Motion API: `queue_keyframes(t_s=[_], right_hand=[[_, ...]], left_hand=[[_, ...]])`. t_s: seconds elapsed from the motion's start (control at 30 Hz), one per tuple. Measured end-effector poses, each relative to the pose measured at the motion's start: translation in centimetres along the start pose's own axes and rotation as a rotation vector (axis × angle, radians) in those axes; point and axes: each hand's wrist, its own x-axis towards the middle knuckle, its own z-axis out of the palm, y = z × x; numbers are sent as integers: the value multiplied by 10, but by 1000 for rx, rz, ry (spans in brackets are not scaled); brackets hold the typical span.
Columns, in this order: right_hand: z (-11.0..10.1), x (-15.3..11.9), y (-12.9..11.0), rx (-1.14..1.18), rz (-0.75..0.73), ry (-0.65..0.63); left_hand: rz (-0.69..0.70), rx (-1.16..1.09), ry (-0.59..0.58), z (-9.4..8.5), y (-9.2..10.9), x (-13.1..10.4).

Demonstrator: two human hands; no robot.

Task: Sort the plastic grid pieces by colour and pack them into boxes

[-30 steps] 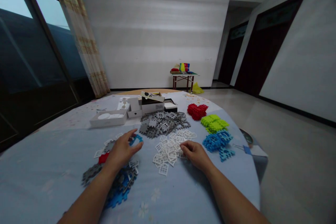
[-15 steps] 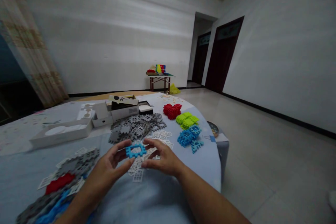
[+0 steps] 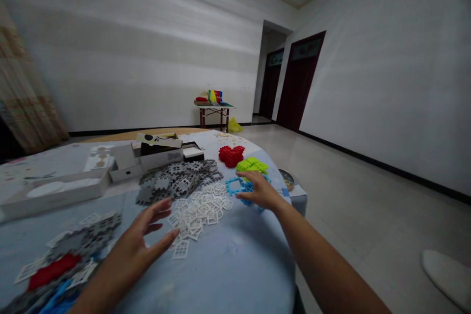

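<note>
My left hand (image 3: 147,235) hovers with its thumb and fingers apart and nothing between them, just left of a pile of white lattice pieces (image 3: 198,210). Over at the right, my right hand (image 3: 259,190) has its thumb and fingers around a blue frame-shaped piece (image 3: 233,187). That piece is over the blue pile (image 3: 248,187), which the hand partly hides. Behind it lie lime-green pieces (image 3: 252,165) and a heap of red pieces (image 3: 231,156). Grey interlocking pieces (image 3: 176,179) form a pile behind the white ones.
At the left stand an open white tray (image 3: 55,196) and several boxes (image 3: 162,157). Mixed grey, red, blue and white pieces (image 3: 55,271) lie at the near left. A grey stool-like object (image 3: 299,198) stands beyond the table's right edge.
The view has turned slightly right. My right hand has moved away to the right with the blue frame piece, out to the blue pile. My left hand no longer has the piece beside its fingers.
</note>
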Motion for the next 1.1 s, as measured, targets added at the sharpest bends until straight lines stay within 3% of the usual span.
queue_keyframes(t_s=[0.1,0.2,0.37,0.47,0.57,0.67,0.83,0.93,1.1], right_hand=[[-20,1,32,-159,141,-78],[-26,2,48,-243,204,-162],[-29,1,51,-292,229,-218],[-26,2,40,-256,163,-178],[-9,5,15,-121,-10,-113],[23,10,-21,29,-114,-129],[79,10,-70,207,-117,-276],[99,5,-79,255,-110,-313],[107,-7,-69,278,-33,-310]], left_hand=[[-6,102,-17,-12,6,1],[2,195,-46,-22,1,3],[42,308,-44,-45,-26,10],[-28,328,3,-67,-36,11],[-157,341,54,-91,-35,5],[-189,388,132,-111,-37,-2],[-256,528,224,-129,-71,-8],[-311,574,177,-133,-95,-8],[-412,614,-18,-131,-114,-8]])
